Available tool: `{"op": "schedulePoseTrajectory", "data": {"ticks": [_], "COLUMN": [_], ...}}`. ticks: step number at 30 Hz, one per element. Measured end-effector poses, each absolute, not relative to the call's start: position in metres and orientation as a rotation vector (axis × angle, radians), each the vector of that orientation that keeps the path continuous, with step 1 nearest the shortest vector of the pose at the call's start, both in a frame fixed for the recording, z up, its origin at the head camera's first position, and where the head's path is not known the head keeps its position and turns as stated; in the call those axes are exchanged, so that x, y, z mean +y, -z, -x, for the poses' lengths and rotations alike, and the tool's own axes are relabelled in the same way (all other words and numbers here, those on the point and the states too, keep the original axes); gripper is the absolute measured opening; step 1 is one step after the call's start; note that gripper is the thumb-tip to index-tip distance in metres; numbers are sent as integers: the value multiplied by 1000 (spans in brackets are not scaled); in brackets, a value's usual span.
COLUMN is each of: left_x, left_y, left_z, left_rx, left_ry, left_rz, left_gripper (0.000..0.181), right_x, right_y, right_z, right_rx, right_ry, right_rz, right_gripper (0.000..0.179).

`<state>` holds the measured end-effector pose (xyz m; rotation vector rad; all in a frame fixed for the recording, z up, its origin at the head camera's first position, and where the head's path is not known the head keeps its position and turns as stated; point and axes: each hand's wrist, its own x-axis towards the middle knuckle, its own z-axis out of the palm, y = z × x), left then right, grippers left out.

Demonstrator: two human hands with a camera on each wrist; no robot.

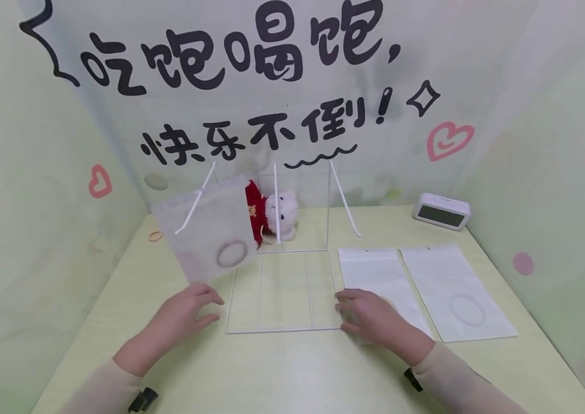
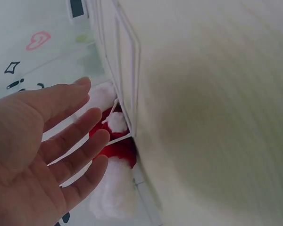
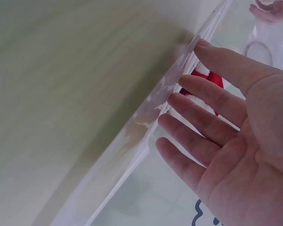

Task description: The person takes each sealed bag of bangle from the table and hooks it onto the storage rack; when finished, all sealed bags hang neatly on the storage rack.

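Note:
A white wire rack [image 1: 284, 330] with several prongs stands on the table between my hands. On its left prong hangs a translucent zip bag [image 1: 201, 241] with a ring-shaped thing inside. Beside the rack's lower left side, just under the bag, my left hand [image 1: 180, 313] is held with fingers loosely extended and nothing in them. My right hand [image 1: 375, 322] is at the rack's right side, partly over a flat bag [image 1: 372, 270]; whether it touches either is unclear. Its fingers look straight and hold nothing in the right wrist view. Another bag [image 1: 452, 282], also with a ring inside, lies farther right.
Behind the rack sits a plush toy [image 1: 284, 215] in red clothing. A white digital clock [image 1: 441, 211] stands at the back right. A small orange band [image 1: 155, 236] lies at the back left. Printed curtains enclose the table [image 1: 282, 374] on three sides.

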<state>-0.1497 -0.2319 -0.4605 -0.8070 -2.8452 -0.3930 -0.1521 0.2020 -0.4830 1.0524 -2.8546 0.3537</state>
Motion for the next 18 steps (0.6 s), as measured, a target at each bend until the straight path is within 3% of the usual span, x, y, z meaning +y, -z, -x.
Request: {"op": "schedulePoseTrajectory", "data": {"ticks": [18], "left_x": [-229], "left_y": [489], "left_z": [149], "left_rx": [-2842], "left_ry": [204], "left_rz": [992], "left_gripper": [32], "right_x": [197], "right_y": [475], "right_z": [150], "right_rx": [-2869], "right_ry": [-354], "right_rz": [-1052], "right_gripper": [31]}}
